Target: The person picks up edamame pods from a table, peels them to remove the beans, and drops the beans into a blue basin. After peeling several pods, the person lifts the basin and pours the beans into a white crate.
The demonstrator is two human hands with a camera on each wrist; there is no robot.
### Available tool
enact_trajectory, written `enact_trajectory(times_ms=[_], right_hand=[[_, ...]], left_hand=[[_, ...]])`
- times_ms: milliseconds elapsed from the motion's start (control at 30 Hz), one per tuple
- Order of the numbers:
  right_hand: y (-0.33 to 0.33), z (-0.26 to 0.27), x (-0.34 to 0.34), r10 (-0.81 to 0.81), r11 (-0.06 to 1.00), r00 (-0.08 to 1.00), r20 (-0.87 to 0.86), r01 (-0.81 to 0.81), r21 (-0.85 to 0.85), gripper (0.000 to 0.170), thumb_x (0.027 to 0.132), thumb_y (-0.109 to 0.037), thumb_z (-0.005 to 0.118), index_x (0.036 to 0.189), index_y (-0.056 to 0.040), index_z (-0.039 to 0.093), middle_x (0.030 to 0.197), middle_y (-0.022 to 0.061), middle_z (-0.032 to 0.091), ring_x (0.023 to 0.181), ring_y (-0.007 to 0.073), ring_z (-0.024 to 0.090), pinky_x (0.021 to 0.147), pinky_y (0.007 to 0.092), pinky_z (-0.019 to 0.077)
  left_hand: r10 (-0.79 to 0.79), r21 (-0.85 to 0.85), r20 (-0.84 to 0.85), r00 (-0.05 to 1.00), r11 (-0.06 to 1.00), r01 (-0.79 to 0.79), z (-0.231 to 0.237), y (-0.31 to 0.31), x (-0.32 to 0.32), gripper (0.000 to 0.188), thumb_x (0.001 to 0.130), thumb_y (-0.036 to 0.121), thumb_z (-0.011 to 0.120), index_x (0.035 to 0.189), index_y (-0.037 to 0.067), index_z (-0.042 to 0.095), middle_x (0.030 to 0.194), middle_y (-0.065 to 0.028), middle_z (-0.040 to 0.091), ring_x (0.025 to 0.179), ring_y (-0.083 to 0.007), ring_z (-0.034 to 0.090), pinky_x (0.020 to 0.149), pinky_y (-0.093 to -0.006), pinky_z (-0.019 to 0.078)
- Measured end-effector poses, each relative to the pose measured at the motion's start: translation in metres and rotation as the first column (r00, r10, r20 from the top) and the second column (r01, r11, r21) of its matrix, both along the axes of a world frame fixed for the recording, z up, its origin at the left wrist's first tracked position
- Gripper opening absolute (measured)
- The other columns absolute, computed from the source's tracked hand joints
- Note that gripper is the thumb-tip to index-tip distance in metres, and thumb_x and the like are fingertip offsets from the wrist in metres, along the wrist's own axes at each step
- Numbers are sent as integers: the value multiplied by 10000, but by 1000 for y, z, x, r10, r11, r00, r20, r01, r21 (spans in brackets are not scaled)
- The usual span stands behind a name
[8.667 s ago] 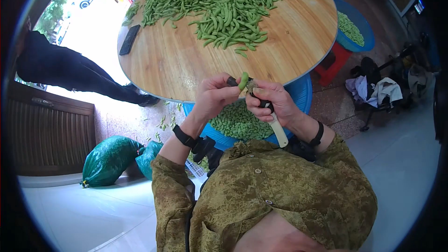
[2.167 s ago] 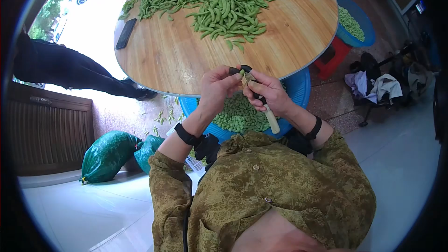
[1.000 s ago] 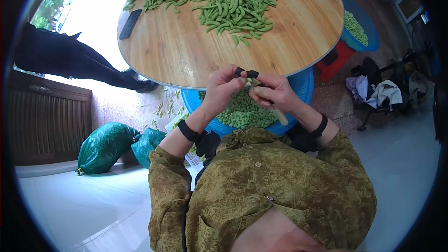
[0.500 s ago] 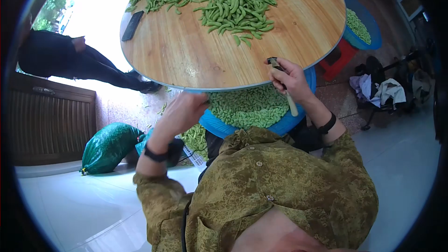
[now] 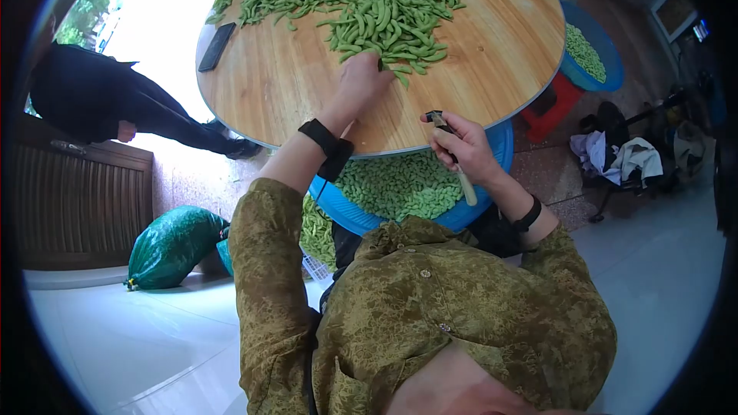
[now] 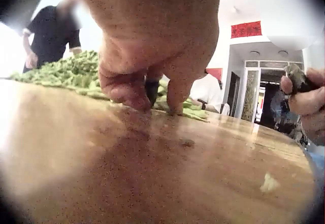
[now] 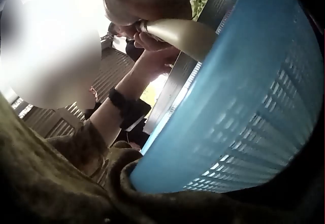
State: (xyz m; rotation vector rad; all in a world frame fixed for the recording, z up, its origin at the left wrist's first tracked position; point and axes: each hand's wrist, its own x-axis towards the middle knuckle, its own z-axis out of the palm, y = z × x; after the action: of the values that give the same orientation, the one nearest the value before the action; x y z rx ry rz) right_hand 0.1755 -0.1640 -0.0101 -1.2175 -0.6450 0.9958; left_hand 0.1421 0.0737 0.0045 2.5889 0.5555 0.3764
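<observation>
My left hand (image 5: 364, 79) reaches down at the near edge of the heap of green soybean pods (image 5: 384, 19) on the round table. In the left wrist view its fingers (image 6: 177, 94) point down, apart, among the nearest pods, and a black band shows between them. My right hand (image 5: 467, 146) grips a tool with a cream handle (image 5: 467, 188) and a dark upper part, over the table's near edge. The right wrist view shows the cream handle (image 7: 177, 35) sticking out below that hand. Under the table edge stands a blue basket (image 5: 503, 155) of shelled beans (image 5: 403, 184).
A dark phone (image 5: 217, 47) lies at the left of the wooden table (image 5: 269, 100). Another blue basin (image 5: 611, 58) with beans rests on a red stool (image 5: 555, 104) at right. Green sacks (image 5: 177, 247) and a crate of pods (image 5: 317, 234) are at lower left. A person's dark-clothed leg (image 5: 165, 111) is at left.
Both hands worked together on a pod, then parted. My left hand swung down left, then forward to the pod heap. My right hand kept the cream-handled tool and shifted slightly.
</observation>
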Motion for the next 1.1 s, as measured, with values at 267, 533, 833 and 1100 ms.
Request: enact_trajectory(times_ms=[267,533,833,1100], right_hand=[[9,6,0,-80,994,973,-216,95,59,376,953,-127,454,1321,-51,433,751,13,501,503,51,430,405,180,335],[13,10,-14,133,983,943,-306,-87,160,461,958,-115,443,1410,-101,355,763,20,502,507,51,430,398,176,346],[10,14,-16,205,970,934,-293,-154,189,430,982,-108,401,1406,-77,341,782,36,488,527,59,422,439,180,358],[7,14,-15,206,968,929,-307,-148,204,373,955,-116,473,1321,-53,441,759,8,499,497,39,415,404,162,334]], left_hand=[[-29,-363,153,988,928,83,1,-16,-26,179,786,157,644,814,-19,624,730,-139,643,655,-268,612,603,-360,480],[2,-948,135,991,291,128,9,-53,-75,107,841,142,667,796,46,648,665,12,601,555,-52,521,469,-198,363],[37,-917,216,976,352,190,15,-59,-83,67,833,105,682,810,48,655,676,30,600,542,-33,501,494,-187,364],[28,-955,269,963,136,263,7,-59,-85,71,850,93,657,893,36,656,694,6,615,557,-56,522,492,-197,377]])
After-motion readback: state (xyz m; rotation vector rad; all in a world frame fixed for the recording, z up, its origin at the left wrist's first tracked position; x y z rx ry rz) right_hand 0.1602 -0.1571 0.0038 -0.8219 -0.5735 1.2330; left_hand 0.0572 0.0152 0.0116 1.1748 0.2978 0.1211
